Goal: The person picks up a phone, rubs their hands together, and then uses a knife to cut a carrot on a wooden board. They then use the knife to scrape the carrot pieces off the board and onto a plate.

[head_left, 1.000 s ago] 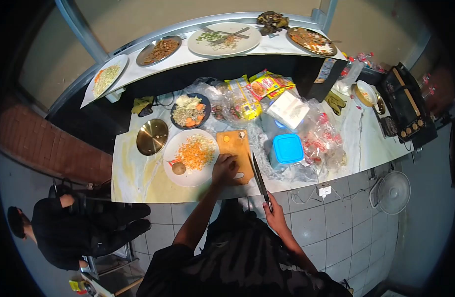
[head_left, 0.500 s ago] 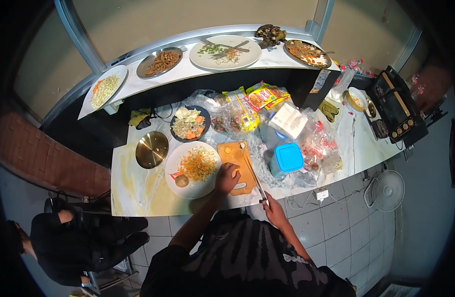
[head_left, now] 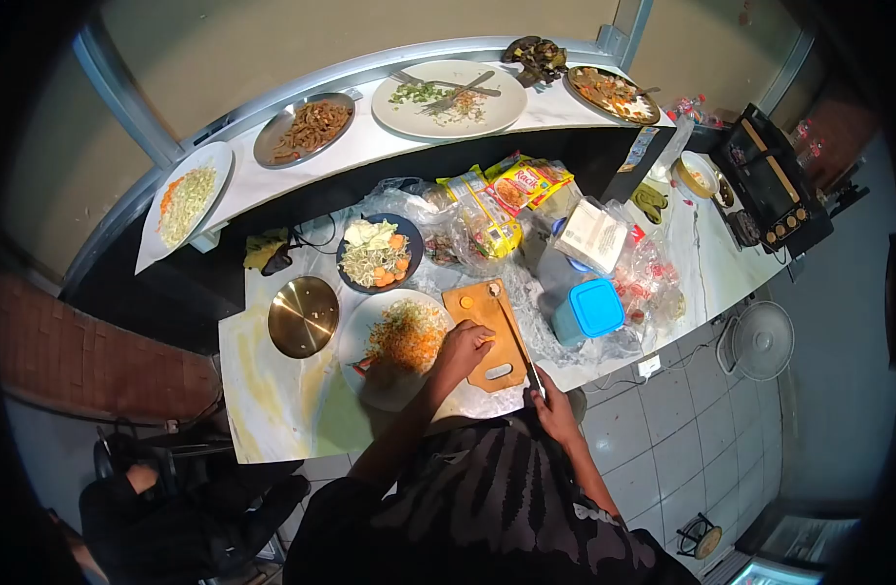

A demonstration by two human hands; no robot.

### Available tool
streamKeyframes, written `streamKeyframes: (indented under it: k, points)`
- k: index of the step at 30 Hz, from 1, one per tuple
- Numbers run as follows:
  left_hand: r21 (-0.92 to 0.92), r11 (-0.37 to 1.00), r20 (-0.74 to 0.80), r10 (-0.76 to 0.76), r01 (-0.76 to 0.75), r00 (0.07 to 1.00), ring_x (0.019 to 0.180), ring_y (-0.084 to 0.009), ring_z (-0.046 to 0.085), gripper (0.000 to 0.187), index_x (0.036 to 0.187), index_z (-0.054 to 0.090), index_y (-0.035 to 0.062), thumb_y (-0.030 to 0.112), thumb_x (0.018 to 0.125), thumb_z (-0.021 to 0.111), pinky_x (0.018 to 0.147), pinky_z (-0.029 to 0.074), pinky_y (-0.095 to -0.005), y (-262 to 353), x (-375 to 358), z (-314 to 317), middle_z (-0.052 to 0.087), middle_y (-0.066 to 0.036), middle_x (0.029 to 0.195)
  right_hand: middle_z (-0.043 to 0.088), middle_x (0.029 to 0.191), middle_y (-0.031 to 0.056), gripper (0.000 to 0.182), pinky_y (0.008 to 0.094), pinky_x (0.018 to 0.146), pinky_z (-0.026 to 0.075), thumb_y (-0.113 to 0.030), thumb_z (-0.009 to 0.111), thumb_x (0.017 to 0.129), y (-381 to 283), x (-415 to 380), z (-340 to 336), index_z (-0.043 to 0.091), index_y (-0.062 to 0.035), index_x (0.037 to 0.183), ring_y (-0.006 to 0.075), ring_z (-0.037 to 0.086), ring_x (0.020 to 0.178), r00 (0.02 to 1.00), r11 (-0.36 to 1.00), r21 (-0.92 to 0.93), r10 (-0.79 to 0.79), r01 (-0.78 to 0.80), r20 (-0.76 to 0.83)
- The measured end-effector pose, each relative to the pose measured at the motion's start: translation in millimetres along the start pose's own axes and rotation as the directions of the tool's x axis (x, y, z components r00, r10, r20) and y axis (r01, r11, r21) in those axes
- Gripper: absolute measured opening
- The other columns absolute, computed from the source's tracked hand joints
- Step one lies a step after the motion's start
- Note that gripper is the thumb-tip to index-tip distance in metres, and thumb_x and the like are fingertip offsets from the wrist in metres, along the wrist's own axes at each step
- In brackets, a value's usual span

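Observation:
My left hand (head_left: 460,353) rests on the lower left of the wooden cutting board (head_left: 482,317), its fingers closed on an orange piece of carrot (head_left: 488,338). In my right hand (head_left: 557,409) is a knife (head_left: 522,345), its blade lying along the board's right side. A small orange slice (head_left: 466,302) and a whitish bit (head_left: 494,289) sit near the board's top. Left of the board, a white plate (head_left: 353,326) bears finely chopped orange and pale vegetables (head_left: 405,336). A red chili (head_left: 360,368) shows at its edge, partly in my arm's shadow.
Behind are a dark plate (head_left: 416,249) of vegetables and a gold metal plate (head_left: 302,317). A blue-lidded container (head_left: 596,308), plastic bags (head_left: 653,283) and yellow food packets (head_left: 526,183) crowd the right. Several dishes line the raised shelf (head_left: 243,200). A seated person (head_left: 175,522) is at lower left.
The whole view has turned and shifted. My left hand stays on the board with the carrot, and the knife remains at the board's right. The round brown item on the white plate no longer shows clearly.

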State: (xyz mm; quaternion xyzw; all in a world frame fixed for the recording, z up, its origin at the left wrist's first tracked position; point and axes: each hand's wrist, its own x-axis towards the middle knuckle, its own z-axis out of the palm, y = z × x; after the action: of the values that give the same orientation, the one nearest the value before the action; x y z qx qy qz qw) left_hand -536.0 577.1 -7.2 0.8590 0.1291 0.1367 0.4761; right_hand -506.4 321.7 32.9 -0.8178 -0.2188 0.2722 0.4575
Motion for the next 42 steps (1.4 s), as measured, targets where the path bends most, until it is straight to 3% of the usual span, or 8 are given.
streamKeyframes:
  k: [5,9,13,17,27,36,38,42]
  points:
    - [0.144,0.98,-0.177,0.162,-0.138,0.971,0.084,-0.0314,0.067,0.021,0.101,0.075,0.0054,0.01,0.08,0.078,0.075,0.054,-0.0372,-8,-7,13,0.067,-0.014,0.093,0.058,0.135,0.0284,0.045,0.0408,0.104,0.043,-0.023,0.04,0.108,21,-3,18,0.041,-0.011,0.152,0.0414,0.057,0.126,0.982,0.987,-0.037,-0.16,0.157,-0.101]
    - [0.06,0.998,-0.185,0.033,-0.022,0.982,0.077,-0.0265,0.067,0.023,0.102,0.075,0.0042,0.011,0.08,0.079,0.071,0.055,-0.0351,6,-10,13,0.067,-0.012,0.093,0.059,0.131,0.0296,0.047,0.0428,0.1,0.046,-0.023,0.04,0.109,-21,-16,11,0.038,-0.0155,0.154,0.0449,0.06,0.119,0.993,0.994,0.004,0.114,-0.113,-0.012]
    - [0.024,1.0,-0.183,0.0,0.005,0.983,0.073,-0.0232,0.065,0.022,0.101,0.076,0.0032,0.01,0.081,0.08,0.068,0.054,-0.0328,4,-11,14,0.066,-0.011,0.09,0.061,0.128,0.0285,0.049,0.0424,0.098,0.047,-0.021,0.04,0.109,-20,-18,11,0.034,-0.0189,0.157,0.0454,0.06,0.117,1.0,1.0,-0.008,-0.011,0.011,-0.006]
    - [0.0,1.0,-0.163,-0.018,0.018,0.987,0.069,-0.0176,0.062,0.018,0.1,0.076,0.0018,0.007,0.083,0.078,0.064,0.051,-0.0294,5,-12,13,0.064,-0.008,0.088,0.057,0.139,0.0222,0.048,0.0405,0.101,0.046,-0.018,0.039,0.109,-19,-22,11,0.034,-0.0174,0.157,0.043,0.057,0.124,0.993,0.996,0.027,0.086,-0.088,0.085]
    - [-0.057,0.998,-0.123,-0.036,0.029,0.992,0.068,-0.0228,0.065,0.016,0.097,0.075,0.003,0.008,0.082,0.077,0.065,0.053,-0.033,4,-7,11,0.065,-0.011,0.091,0.055,0.141,0.0215,0.047,0.0426,0.102,0.046,-0.012,0.04,0.107,-29,-28,13,0.039,-0.0163,0.154,0.045,0.057,0.121,0.997,0.998,-0.028,0.06,-0.059,0.054]
    - [0.091,0.995,-0.016,-0.042,0.043,0.999,0.075,-0.0263,0.06,0.041,0.116,0.066,0.0073,0.004,0.077,0.076,0.069,0.053,-0.038,7,4,7,0.056,-0.012,0.087,0.064,0.121,0.0289,0.049,0.0402,0.096,0.048,-0.013,0.044,0.107,-19,-35,2,0.04,-0.0228,0.155,0.0454,0.061,0.114,0.995,0.999,0.032,0.001,0.002,-0.097]
    - [0.277,0.936,0.032,0.215,-0.215,0.976,0.079,-0.0268,0.061,0.045,0.12,0.064,0.0073,0.005,0.077,0.077,0.072,0.053,-0.0395,16,3,2,0.056,-0.013,0.096,0.063,0.121,0.0291,0.049,0.0402,0.096,0.048,-0.014,0.044,0.107,-19,-36,2,0.04,-0.0232,0.155,0.0454,0.061,0.114,0.994,0.999,0.037,-0.004,0.008,-0.107]
    - [0.092,0.995,-0.047,0.042,-0.038,0.998,0.065,-0.0205,0.057,0.055,0.129,0.061,0.0108,0.004,0.078,0.079,0.064,0.051,-0.0334,12,2,5,0.054,-0.01,0.093,0.064,0.116,0.0303,0.048,0.0402,0.094,0.048,-0.016,0.043,0.107,-29,-35,-2,0.04,-0.0236,0.155,0.0454,0.063,0.11,0.996,0.997,-0.003,0.071,-0.072,-0.061]
